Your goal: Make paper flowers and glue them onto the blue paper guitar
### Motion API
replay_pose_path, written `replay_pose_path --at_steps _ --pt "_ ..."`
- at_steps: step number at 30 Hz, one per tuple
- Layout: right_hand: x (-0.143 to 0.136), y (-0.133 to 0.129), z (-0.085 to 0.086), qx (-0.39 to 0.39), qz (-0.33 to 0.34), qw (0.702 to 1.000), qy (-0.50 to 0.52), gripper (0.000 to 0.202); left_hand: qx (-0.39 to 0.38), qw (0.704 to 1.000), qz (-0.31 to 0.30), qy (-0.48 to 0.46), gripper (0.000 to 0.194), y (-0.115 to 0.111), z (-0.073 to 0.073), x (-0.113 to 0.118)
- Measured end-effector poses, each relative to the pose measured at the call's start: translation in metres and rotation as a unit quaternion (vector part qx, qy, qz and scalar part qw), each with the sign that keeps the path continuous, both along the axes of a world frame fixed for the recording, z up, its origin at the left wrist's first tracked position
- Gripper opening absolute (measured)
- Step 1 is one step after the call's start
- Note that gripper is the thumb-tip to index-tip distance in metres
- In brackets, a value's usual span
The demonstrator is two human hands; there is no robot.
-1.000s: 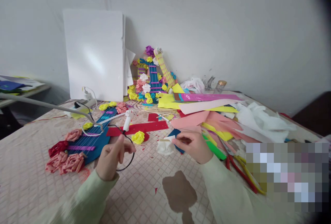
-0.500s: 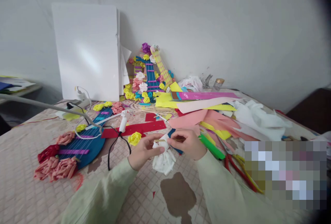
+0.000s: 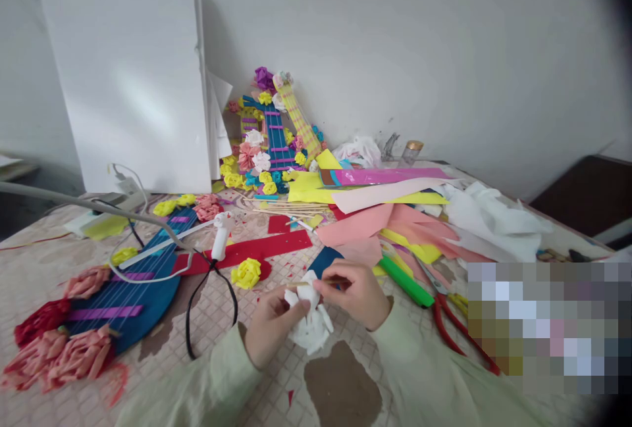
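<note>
My left hand is closed on a gathered piece of white crepe paper, shaped somewhat like a flower, thumb across its front. Against the paper's upper part lies a thin wooden stick, running crosswise between both hands. My right hand pinches the stick's right end, fingertips touching the paper's edge. Left of my hands, a yellow paper flower sits by a red paper strip. A white glue gun with a black cord stands behind my left hand.
At left lies a blue cardboard guitar with paper flowers. More decorated guitars lean on the wall beside a white board. Coloured paper sheets, a green roll and red-handled scissors lie right. Thin sticks lie behind.
The view has shifted, so the guitar and board sit further left. The white paper has turned a little in my hands, and more of the wooden stick shows.
</note>
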State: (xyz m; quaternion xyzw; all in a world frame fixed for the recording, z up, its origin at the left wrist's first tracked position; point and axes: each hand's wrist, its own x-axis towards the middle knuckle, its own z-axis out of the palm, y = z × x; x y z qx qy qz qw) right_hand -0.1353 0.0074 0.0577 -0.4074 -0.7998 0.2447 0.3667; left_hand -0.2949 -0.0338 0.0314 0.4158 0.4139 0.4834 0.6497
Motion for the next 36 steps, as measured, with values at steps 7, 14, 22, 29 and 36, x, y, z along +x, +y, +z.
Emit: replay_pose_path --at_steps 7,14,22,29,36 --pt "-0.003 -0.002 -0.007 0.033 -0.027 0.999 -0.003 0.018 -0.008 1.0 0.001 0.027 0.018 0.0 0.005 -0.005" --pt "-0.007 -0.005 -0.012 0.059 -0.049 0.997 -0.011 0.018 -0.035 0.999 0.007 0.012 0.023 0.002 0.0 -0.002" --pt "-0.008 -0.006 -0.014 0.075 -0.053 0.996 -0.021 0.017 0.075 0.989 0.032 0.127 0.018 0.002 -0.003 -0.001" --pt "-0.008 -0.006 -0.014 0.075 -0.052 0.995 -0.028 0.017 0.082 0.989 0.031 0.121 0.018 0.002 -0.007 -0.002" --pt "-0.011 -0.008 -0.016 0.047 -0.062 0.997 0.006 0.015 0.056 0.992 0.035 0.106 0.022 0.002 -0.003 -0.002"
